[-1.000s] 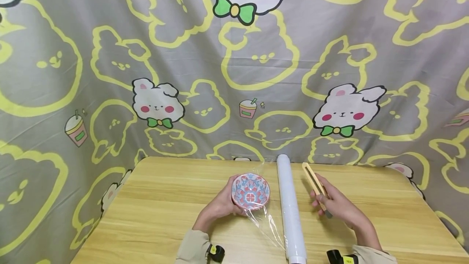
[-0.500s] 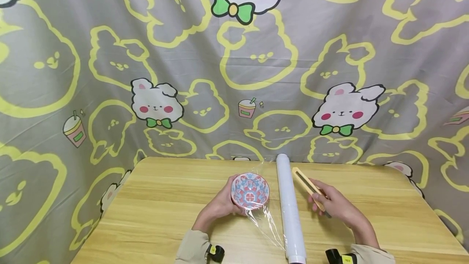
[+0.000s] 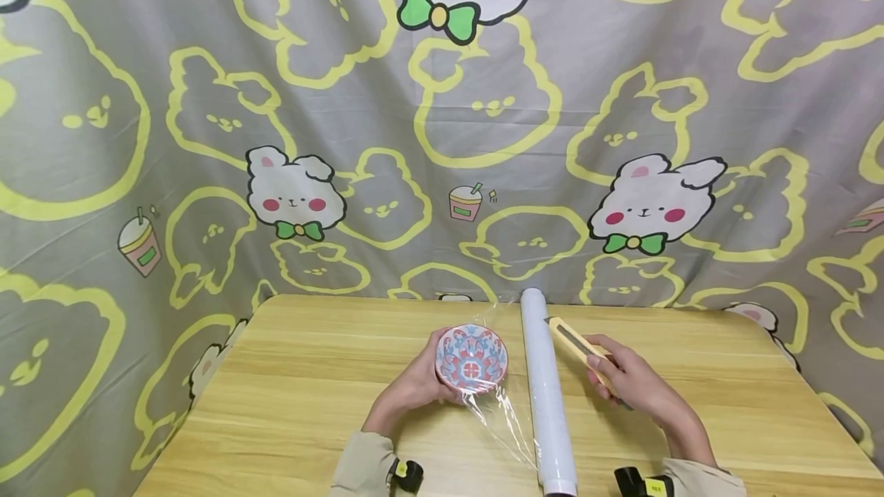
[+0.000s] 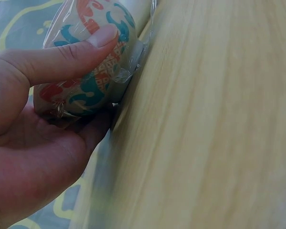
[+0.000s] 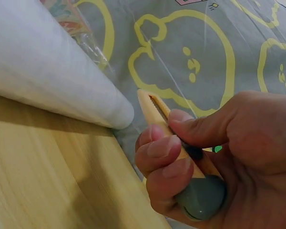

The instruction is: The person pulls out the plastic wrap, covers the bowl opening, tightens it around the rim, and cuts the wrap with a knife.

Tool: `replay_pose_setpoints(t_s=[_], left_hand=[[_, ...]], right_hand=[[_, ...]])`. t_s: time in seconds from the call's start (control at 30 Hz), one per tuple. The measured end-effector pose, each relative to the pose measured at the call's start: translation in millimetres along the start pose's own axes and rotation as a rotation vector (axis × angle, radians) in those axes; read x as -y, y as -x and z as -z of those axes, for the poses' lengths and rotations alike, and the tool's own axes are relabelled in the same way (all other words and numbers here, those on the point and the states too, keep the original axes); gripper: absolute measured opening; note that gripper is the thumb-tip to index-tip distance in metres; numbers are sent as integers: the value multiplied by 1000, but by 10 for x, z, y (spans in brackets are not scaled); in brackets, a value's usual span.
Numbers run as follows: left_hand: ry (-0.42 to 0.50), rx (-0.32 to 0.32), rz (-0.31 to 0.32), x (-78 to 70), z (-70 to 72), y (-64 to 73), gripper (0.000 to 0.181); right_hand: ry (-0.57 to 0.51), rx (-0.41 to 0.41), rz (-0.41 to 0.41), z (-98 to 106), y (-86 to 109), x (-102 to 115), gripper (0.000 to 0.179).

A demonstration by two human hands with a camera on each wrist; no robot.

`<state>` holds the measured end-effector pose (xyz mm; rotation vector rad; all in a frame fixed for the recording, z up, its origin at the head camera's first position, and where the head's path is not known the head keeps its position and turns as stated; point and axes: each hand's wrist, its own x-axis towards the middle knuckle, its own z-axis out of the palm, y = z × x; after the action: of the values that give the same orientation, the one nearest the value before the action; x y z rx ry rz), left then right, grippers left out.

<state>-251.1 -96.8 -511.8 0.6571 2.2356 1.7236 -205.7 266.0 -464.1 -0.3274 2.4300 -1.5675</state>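
Where the table (image 3: pixel 290 413) comes closest, two beige sleeves (image 3: pixel 364 462) enter from below, each with a black device (image 3: pixel 410 476) bearing a yellow patch at the cuff. A little farther in, the left hand (image 3: pixel 417 380) grips a small bowl (image 3: pixel 471 363) from its left side, its thumb laid across the patterned outer wall and its fingers beneath. The bowl is tilted, its red-and-blue patterned round face turned up toward the person, between the left hand and the roll. Clear film (image 3: pixel 509 416) clings wrinkled about it and stretches across to the long white roll (image 3: pixel 549 397), which lies lengthwise just to its right. Across the roll, the right hand (image 3: pixel 631 382) has fingers and thumb curled firmly round a yellow cutter (image 3: pixel 572 340); its grey butt shows near the palm. A short dark blade tip points toward the roll and is very close to it; contact cannot be told. The roll's far end reaches the table's back edge. Behind hangs a grey cloth (image 3: pixel 387 121) with yellow animal outlines, white rabbits and pink drink cups.
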Motion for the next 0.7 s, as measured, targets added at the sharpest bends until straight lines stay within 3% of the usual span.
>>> replay_pose_setpoints(t_s=[0.47,0.7], left_hand=[[8,9,-6,17,-9,5,113],[4,3,2,15,1,-12,120]], right_hand=[[12,-114,-74,-22,-13,7,40],[-62,-202,-34,-77,-58,126,37]])
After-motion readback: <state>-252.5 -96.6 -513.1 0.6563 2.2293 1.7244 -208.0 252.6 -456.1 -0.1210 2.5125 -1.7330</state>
